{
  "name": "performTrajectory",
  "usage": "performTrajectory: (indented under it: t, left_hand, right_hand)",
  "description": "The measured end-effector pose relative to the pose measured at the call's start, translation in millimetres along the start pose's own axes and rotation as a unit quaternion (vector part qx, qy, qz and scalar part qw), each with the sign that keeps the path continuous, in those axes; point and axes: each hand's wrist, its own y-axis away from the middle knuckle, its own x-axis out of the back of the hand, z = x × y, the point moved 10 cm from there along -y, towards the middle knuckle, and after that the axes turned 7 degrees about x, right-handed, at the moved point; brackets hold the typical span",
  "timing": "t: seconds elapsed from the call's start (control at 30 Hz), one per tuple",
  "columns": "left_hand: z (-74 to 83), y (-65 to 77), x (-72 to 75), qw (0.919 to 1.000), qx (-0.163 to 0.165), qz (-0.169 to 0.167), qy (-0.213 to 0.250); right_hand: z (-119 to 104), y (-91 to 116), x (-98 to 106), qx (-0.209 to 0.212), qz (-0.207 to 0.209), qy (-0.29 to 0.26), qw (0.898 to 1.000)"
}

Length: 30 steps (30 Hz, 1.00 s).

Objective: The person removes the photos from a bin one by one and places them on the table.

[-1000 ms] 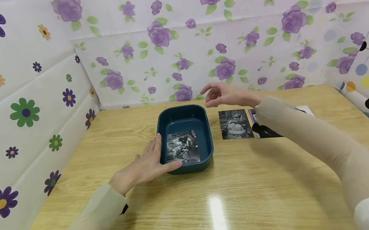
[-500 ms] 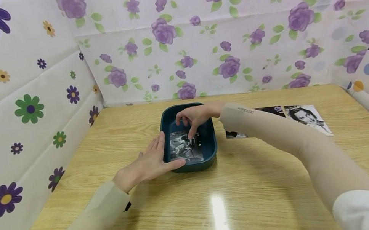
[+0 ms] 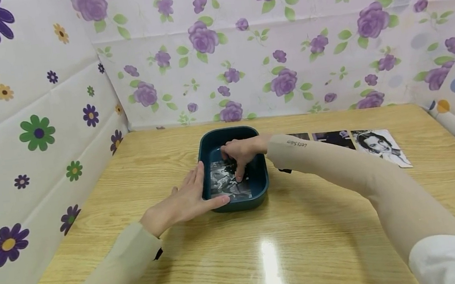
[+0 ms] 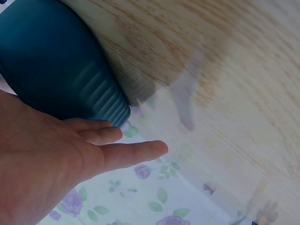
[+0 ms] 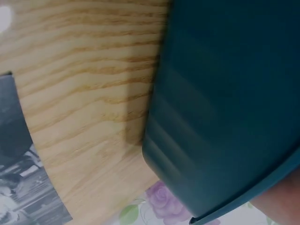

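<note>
A dark teal rectangular tray (image 3: 261, 190) stands on the wooden table, with a black-and-white photo (image 3: 220, 185) lying flat inside it. My left hand (image 3: 180, 209) rests at the tray's near left corner, fingers straight along the side wall and thumb stretched over the front rim. In the left wrist view, the left hand (image 4: 51, 154) is beside the tray's outer wall (image 4: 61, 61). My right hand (image 3: 240, 152) reaches over the right rim into the tray, thumb and bent fingers spread apart over the photo, fingertips close at its surface. The wall hides most of this hand in the right wrist view.
Right of the tray, several photos lie in a row: one mostly under the right sleeve (image 3: 314, 150), a dark one (image 3: 335, 138), and a portrait of a person (image 3: 381, 146). Flower-patterned sheets (image 3: 151, 75) enclose the table (image 3: 308, 245) at the back and left.
My right hand has moved left from beside the tray, over its rim and down onto the photo inside. The left hand keeps its place at the tray.
</note>
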Motion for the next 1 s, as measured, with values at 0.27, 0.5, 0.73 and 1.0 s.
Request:
performTrajectory:
  t: [0.27,0.5,0.73,1.0]
  left_hand:
    - [-0.5,-1.3,-0.6,1.0000,0.002,-0.002,-0.003]
    - [0.4,-2.7,-0.1,1.0000,0.004,0.003,-0.007]
    - [0.6,-2.3,-0.4,1.0000,0.002,0.004,-0.007]
    - [0.5,1.1,-0.7,1.0000,-0.003,0.002,0.001]
  right_hand:
    - [-2,8,6,0.008,0.053,-0.037,0.998]
    - [-7,24,23,0.057,0.142,-0.092,0.984]
    - [0,48,39,0.059,0.179,-0.230,0.955]
    - [41,103,82,0.025,0.229,-0.343,0.911]
